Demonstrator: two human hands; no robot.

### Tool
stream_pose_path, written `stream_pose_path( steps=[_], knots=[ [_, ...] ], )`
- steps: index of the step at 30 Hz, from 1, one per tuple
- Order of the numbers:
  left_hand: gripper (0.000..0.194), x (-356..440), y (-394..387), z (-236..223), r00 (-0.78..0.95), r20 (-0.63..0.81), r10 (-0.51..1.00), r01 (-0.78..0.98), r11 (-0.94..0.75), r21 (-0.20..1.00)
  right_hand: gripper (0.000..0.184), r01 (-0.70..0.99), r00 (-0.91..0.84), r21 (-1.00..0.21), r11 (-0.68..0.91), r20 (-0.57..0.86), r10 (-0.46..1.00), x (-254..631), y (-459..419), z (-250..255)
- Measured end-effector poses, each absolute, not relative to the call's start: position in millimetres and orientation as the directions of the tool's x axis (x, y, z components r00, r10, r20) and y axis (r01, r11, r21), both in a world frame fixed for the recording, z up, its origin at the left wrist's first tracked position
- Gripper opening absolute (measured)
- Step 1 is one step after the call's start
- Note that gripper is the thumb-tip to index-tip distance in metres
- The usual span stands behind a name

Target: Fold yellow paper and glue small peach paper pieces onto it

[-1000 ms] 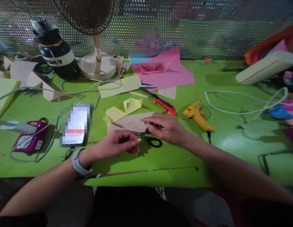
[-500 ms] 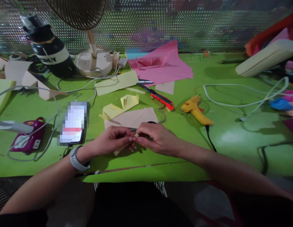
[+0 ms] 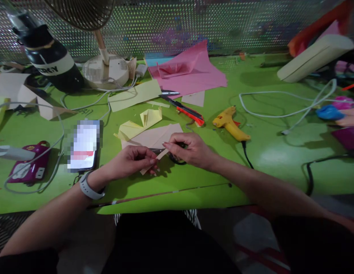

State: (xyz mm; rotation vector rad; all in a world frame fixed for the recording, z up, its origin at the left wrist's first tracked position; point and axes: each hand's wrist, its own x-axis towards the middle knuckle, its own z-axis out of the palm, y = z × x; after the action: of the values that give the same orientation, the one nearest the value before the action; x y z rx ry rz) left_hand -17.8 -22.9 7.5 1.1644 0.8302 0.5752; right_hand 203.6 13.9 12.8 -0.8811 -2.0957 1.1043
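Here's the action, with a clock face set around the pale paper strip (image 3: 162,153), twelve toward the perforated screen (image 3: 171,38): the strip is up in the air over the worktop (image 3: 205,179), slanting from eight toward two. The left hand (image 3: 134,161) has its grip closed, thumb and fingers pinching the strip along its lower stretch, a tail poking out below! At three, the right hand (image 3: 191,150), thumb and forefinger nipped together at the strip's upper end. Just beside that hand sit the scissors (image 3: 177,160), part hidden; whether its other fingers touch them, one cannot tell. Behind, toward twelve, lies the pale pink sheet (image 3: 154,135), the yellow folded paper (image 3: 141,123) up at eleven. Red-and-black cutter (image 3: 191,115) at one, yellow glue gun (image 3: 232,125) at two, phone (image 3: 84,146) at nine. Farther off, the fan (image 3: 104,70) stands at eleven, the bright pink paper (image 3: 191,76) spreading between twelve and one.
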Motion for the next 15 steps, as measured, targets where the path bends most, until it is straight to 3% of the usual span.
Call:
stream_pose_path(
  steps=[3,6,9,12,15],
  knots=[
    [0.025,-16,-22,8,0.567,-0.283,0.774,-0.037,0.367,0.929,0.037,0.275,-0.559,-0.883,0.381,0.176,0.810,205,15,11],
    [0.023,-14,-23,9,0.491,-0.274,0.827,-0.128,0.380,0.916,0.033,0.318,-0.505,-0.775,0.547,0.350,0.789,207,12,11],
    [0.019,-12,-25,7,0.390,-0.285,0.876,-0.233,0.393,0.890,0.015,0.322,-0.608,-0.415,0.851,0.598,0.522,208,9,10],
    [0.014,-10,-28,2,0.350,-0.340,0.873,-0.329,0.455,0.828,0.015,0.233,-0.734,-0.037,0.972,0.649,0.200,206,9,6],
    [0.012,-8,-30,-2,0.334,-0.369,0.867,-0.381,0.482,0.789,0.021,0.204,-0.756,0.110,0.973,0.649,0.085,204,11,1]
  ],
)
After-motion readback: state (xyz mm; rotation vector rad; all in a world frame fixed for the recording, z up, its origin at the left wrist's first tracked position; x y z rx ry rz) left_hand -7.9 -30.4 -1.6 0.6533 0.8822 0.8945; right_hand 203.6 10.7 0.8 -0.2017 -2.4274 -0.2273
